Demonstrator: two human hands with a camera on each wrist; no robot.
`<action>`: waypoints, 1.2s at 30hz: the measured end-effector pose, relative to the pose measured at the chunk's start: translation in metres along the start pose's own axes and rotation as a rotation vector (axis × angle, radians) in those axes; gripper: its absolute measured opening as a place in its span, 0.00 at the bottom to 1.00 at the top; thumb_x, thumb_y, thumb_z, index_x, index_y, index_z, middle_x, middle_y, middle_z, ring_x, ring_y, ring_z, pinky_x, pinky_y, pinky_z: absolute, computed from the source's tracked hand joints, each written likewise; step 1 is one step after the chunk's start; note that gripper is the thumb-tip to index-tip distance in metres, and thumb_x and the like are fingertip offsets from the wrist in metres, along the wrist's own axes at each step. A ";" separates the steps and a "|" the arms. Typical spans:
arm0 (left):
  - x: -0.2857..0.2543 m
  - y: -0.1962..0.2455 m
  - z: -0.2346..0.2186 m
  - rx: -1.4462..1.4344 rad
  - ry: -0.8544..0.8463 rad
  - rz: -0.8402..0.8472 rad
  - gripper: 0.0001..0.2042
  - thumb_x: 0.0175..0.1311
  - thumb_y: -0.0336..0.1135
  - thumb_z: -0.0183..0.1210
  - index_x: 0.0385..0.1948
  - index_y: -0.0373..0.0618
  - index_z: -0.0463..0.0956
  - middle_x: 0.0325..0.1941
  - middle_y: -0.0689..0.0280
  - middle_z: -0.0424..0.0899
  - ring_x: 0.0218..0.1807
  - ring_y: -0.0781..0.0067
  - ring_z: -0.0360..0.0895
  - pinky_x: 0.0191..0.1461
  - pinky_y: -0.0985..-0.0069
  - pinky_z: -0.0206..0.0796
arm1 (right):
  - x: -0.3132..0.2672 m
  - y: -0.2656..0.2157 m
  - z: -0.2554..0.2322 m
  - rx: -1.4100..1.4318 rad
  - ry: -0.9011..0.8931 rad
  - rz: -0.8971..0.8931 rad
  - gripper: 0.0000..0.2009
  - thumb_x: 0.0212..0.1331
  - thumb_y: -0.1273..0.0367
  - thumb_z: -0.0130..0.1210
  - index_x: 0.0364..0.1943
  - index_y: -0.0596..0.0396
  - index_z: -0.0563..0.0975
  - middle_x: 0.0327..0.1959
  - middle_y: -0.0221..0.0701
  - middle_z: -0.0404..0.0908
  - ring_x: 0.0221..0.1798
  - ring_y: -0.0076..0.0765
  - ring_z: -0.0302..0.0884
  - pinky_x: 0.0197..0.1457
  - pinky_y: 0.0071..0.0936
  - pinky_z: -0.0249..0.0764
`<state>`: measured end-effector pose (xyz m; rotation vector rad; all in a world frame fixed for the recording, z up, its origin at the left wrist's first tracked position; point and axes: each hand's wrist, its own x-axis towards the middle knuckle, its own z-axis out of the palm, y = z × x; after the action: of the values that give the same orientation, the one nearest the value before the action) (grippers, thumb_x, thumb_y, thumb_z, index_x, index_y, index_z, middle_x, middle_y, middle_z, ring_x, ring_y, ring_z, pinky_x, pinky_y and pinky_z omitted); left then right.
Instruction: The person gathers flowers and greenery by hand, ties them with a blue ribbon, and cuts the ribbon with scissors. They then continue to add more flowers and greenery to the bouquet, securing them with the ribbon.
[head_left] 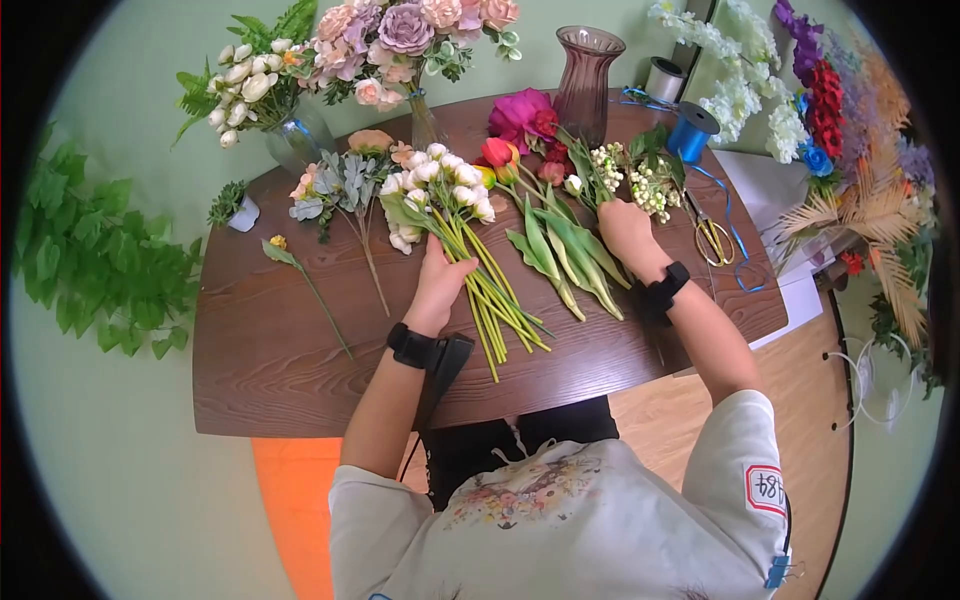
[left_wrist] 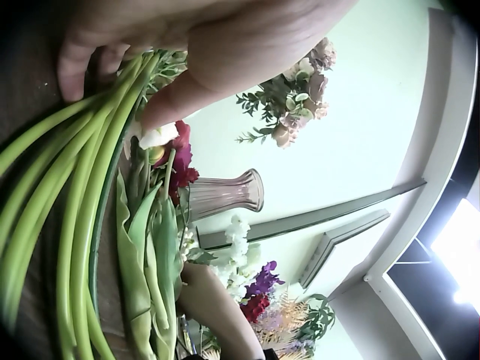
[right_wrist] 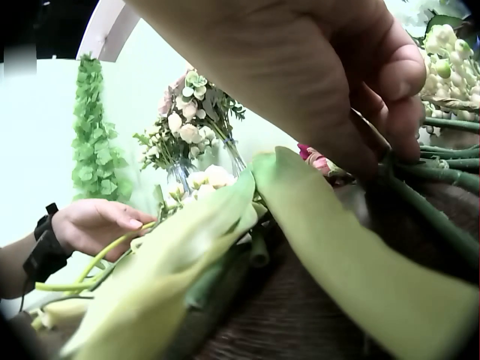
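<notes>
My left hand [head_left: 438, 287] grips a bunch of white artificial flowers [head_left: 440, 180] by their long green stems [left_wrist: 82, 172], with the blooms pointing away from me. To the right, my right hand [head_left: 632, 237] has its fingertips curled down onto a thin green stem [right_wrist: 431, 206], beside sprigs of white berries [head_left: 655, 190]. Tulips lie between the hands: a red tulip bloom [head_left: 500, 155] at the far end and broad green leaves [head_left: 565, 250] toward me. In the right wrist view, pale tulip leaves [right_wrist: 330, 240] pass just below the right hand.
A ribbed pink glass vase [head_left: 588, 85] stands at the table's back, near a blue ribbon spool [head_left: 692, 132]. Gold-handled scissors [head_left: 712, 240] lie at right. Leftward are a single yellow-budded stem [head_left: 310, 290], a grey-leaved spray [head_left: 355, 190] and a small potted plant [head_left: 237, 208].
</notes>
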<state>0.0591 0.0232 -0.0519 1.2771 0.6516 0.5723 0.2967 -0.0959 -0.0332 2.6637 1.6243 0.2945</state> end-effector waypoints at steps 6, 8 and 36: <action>-0.017 0.017 0.018 0.009 0.291 0.070 0.30 0.48 0.21 0.52 0.54 0.38 0.47 0.49 0.59 0.61 0.52 0.68 0.61 0.52 0.74 0.58 | 0.001 0.008 0.006 0.062 0.147 -0.020 0.06 0.45 0.75 0.45 0.25 0.61 0.74 0.31 0.41 0.73 0.28 0.45 0.76 0.27 0.34 0.73; -0.022 0.009 0.021 0.364 0.537 0.265 0.30 0.46 0.23 0.54 0.52 0.38 0.49 0.52 0.57 0.57 0.55 0.63 0.55 0.56 0.71 0.50 | -0.001 0.005 -0.001 0.070 0.148 -0.061 0.06 0.46 0.75 0.45 0.25 0.62 0.73 0.32 0.41 0.71 0.27 0.46 0.75 0.26 0.34 0.73; -0.048 0.052 -0.001 1.318 -0.389 0.103 0.23 0.57 0.37 0.46 0.57 0.52 0.54 0.64 0.65 0.47 0.66 0.59 0.37 0.56 0.37 0.36 | 0.023 0.012 -0.085 0.128 0.364 -0.001 0.11 0.42 0.68 0.51 0.28 0.61 0.71 0.35 0.44 0.69 0.27 0.53 0.73 0.29 0.41 0.72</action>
<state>0.0239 0.0005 0.0047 2.5725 0.6244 -0.1338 0.3031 -0.0890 0.0548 2.8329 1.7874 0.7391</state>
